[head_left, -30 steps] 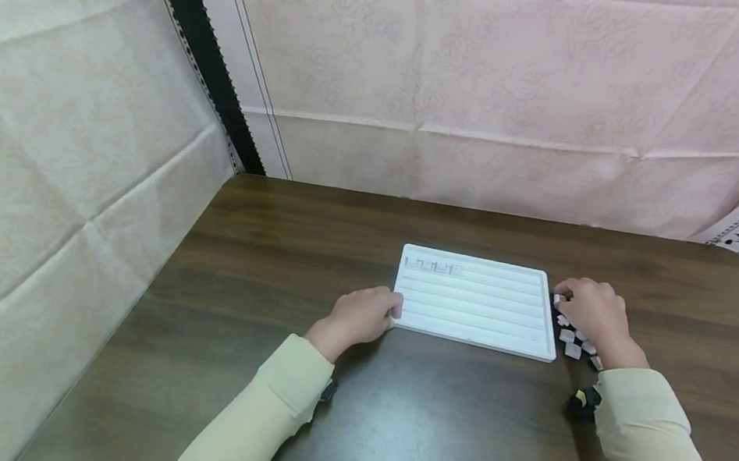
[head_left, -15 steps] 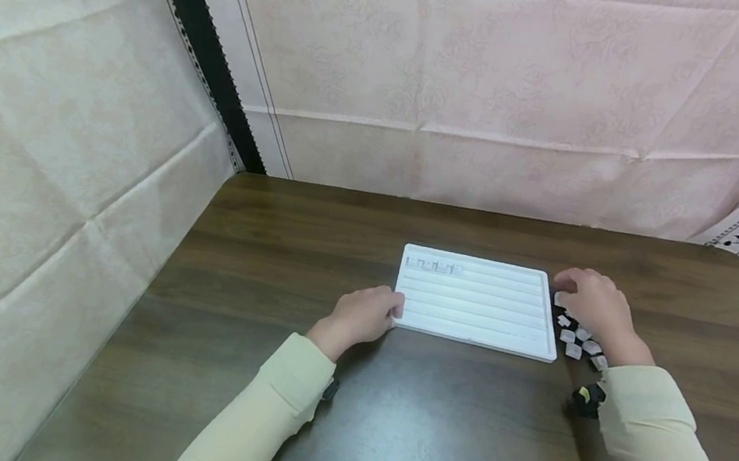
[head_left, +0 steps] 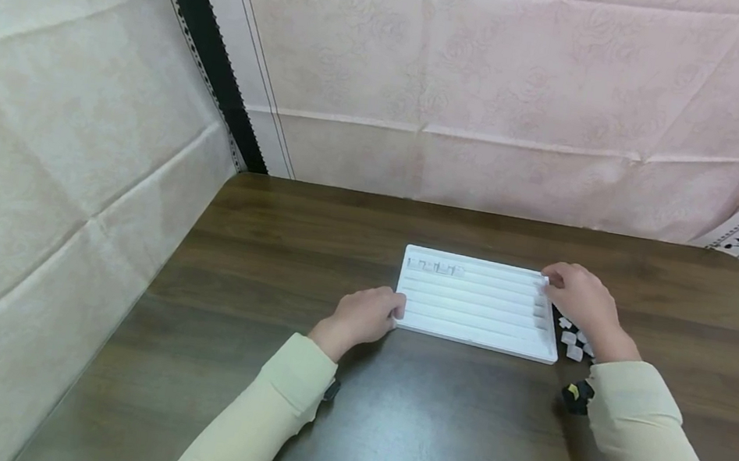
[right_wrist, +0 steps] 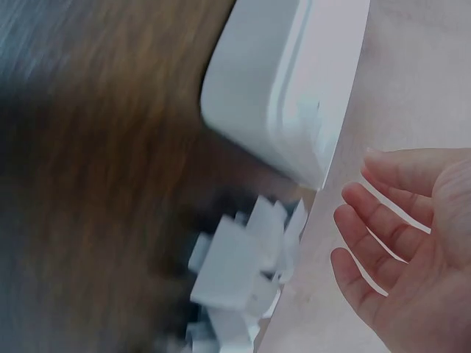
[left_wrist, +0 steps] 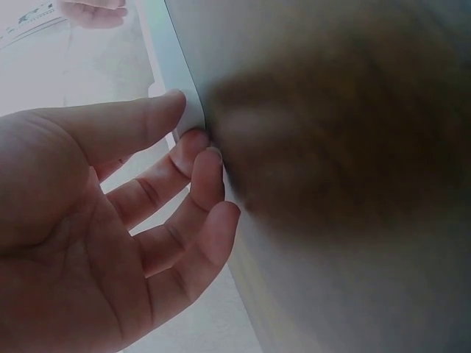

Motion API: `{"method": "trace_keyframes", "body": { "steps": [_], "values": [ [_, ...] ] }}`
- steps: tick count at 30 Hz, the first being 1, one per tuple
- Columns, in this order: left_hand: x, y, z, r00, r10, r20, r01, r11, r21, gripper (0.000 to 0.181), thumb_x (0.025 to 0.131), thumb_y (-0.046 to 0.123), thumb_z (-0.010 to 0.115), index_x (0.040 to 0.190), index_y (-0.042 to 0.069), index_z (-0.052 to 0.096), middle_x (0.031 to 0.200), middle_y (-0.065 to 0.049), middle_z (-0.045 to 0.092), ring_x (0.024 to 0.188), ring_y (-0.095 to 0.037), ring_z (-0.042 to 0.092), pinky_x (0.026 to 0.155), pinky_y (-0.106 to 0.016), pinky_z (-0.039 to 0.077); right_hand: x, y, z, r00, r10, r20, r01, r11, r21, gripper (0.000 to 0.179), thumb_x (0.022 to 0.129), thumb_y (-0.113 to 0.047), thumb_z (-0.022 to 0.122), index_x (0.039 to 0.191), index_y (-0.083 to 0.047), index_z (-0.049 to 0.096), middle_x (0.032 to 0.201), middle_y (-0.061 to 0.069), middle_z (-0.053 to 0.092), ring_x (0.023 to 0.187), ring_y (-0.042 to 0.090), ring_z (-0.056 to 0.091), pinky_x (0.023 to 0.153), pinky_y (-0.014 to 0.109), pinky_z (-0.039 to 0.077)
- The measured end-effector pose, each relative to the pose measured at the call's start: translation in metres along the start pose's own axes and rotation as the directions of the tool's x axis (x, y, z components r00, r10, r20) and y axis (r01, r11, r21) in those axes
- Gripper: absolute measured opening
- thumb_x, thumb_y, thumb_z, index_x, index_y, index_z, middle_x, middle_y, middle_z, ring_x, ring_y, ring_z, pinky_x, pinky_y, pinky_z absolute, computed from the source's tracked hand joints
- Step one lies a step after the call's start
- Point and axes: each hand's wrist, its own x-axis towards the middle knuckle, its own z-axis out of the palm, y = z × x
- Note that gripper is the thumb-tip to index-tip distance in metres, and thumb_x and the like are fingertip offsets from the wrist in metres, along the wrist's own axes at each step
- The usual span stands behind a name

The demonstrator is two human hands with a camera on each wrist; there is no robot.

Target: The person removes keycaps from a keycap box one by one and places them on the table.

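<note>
A white board (head_left: 472,304) with horizontal ridges lies on the table. A short row of small pieces or dark-outlined marks (head_left: 435,267) sits in its upper left. My left hand (head_left: 365,315) holds the board's near left edge; the left wrist view shows the thumb (left_wrist: 165,114) on that edge, with curled fingertips beside it. Over the far right corner is my right hand (head_left: 583,298), its thumb and index tips close together. In the right wrist view no piece is distinguishable between them. Right of the board lie several loose white tiles (right_wrist: 228,268), partly hidden by that hand in the head view.
The brown wooden table (head_left: 312,238) extends around the board. Pale patterned cloth (head_left: 538,89) hangs behind the table, and another cloth (head_left: 50,178) hangs at the left.
My right hand has moved from the loose tiles, up and left, to above the board's far right corner. The left hand stays on the board's edge.
</note>
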Motion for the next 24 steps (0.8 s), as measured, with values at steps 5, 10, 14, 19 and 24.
{"method": "trace_keyframes", "body": {
  "steps": [5, 10, 14, 19, 24],
  "values": [
    [0.0, 0.0, 0.0, 1.0, 0.001, 0.0, -0.001, 1.0, 0.001, 0.006, 0.089, 0.016, 0.058, 0.095, 0.018, 0.06, 0.092, 0.0, 0.06, 0.077, -0.015, 0.051, 0.065, -0.028, 0.042, 0.003, -0.006, 0.004, 1.0, -0.009, 0.021, 0.009, 1.0, 0.008, 0.033, 0.091, -0.016, 0.05, 0.12, -0.001, 0.053, 0.117, 0.025, 0.053, 0.106, 0.038, 0.05, 0.082, 0.056, 0.041],
    [0.001, 0.0, 0.0, 1.0, -0.002, -0.004, 0.002, 1.0, 0.005, 0.006, 0.089, 0.016, 0.058, 0.094, 0.018, 0.06, 0.092, 0.0, 0.06, 0.077, -0.015, 0.051, 0.065, -0.029, 0.042, 0.007, -0.014, 0.01, 0.999, -0.019, 0.028, 0.019, 1.0, 0.0, 0.032, 0.091, -0.016, 0.05, 0.12, -0.003, 0.053, 0.118, 0.024, 0.053, 0.107, 0.038, 0.049, 0.083, 0.057, 0.04],
    [0.0, 0.0, 0.0, 1.0, -0.008, -0.005, 0.008, 1.0, 0.004, 0.006, 0.089, 0.016, 0.058, 0.094, 0.018, 0.06, 0.092, 0.0, 0.06, 0.077, -0.015, 0.051, 0.065, -0.029, 0.042, 0.01, -0.023, 0.015, 0.999, -0.019, 0.034, 0.019, 1.0, 0.017, 0.032, 0.092, -0.017, 0.051, 0.12, -0.003, 0.053, 0.119, 0.024, 0.053, 0.108, 0.038, 0.049, 0.087, 0.058, 0.039],
    [0.0, -0.001, 0.001, 1.0, -0.004, -0.009, 0.004, 1.0, 0.009, 0.006, 0.089, 0.015, 0.058, 0.094, 0.018, 0.06, 0.092, 0.001, 0.06, 0.077, -0.014, 0.051, 0.065, -0.028, 0.042, 0.013, -0.031, 0.02, 0.998, -0.039, 0.046, 0.036, 0.998, 0.046, 0.031, 0.092, -0.016, 0.051, 0.12, -0.004, 0.053, 0.12, 0.023, 0.053, 0.109, 0.038, 0.049, 0.089, 0.058, 0.038],
    [0.001, -0.001, 0.002, 1.0, -0.003, -0.011, 0.003, 1.0, 0.013, 0.006, 0.089, 0.015, 0.057, 0.094, 0.018, 0.06, 0.092, 0.001, 0.059, 0.077, -0.014, 0.051, 0.065, -0.028, 0.042, 0.015, -0.036, 0.025, 0.997, -0.052, 0.065, 0.048, 0.997, 0.064, 0.031, 0.092, -0.016, 0.051, 0.12, -0.003, 0.053, 0.12, 0.023, 0.054, 0.108, 0.037, 0.05, 0.09, 0.057, 0.038]
  ]
}}
